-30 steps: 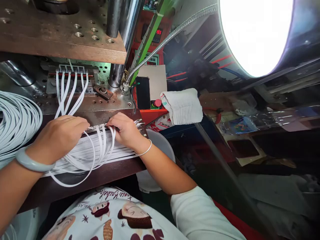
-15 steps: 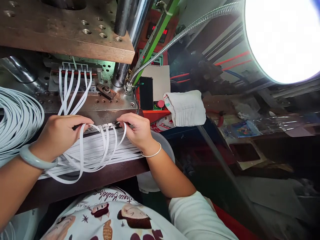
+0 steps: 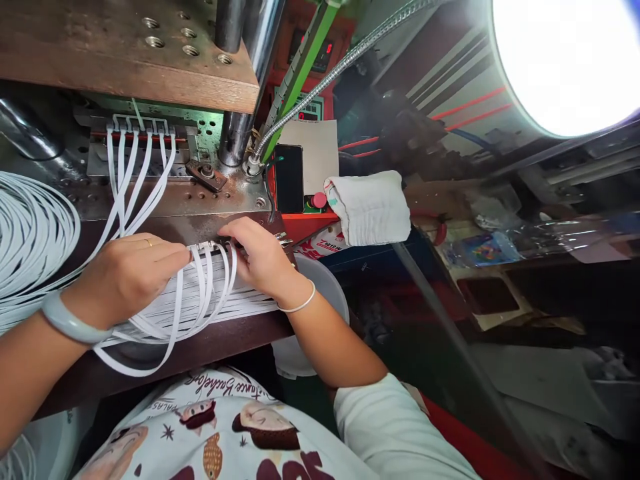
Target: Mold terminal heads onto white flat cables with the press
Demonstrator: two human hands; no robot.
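Observation:
My left hand is closed at the left end of a narrow metal strip, thumb and fingers pressed together by a white cable. My right hand has its fingers curled round the strip's right part, beside the rightmost cable. Several white flat cables loop down from the strip toward me, over a layer of straight white cables. Behind my hands, another set of white cables runs out of a metal fixture on the press bed.
A large coil of white cable lies at the left. The thick press plate overhangs the fixture. To the right are a phone, a red button, a folded cloth and a metal hose.
Both hands have come down onto the metal strip, and the left one has moved slightly lower. The view has shifted a little, and more of the strip's right end shows beyond my right hand.

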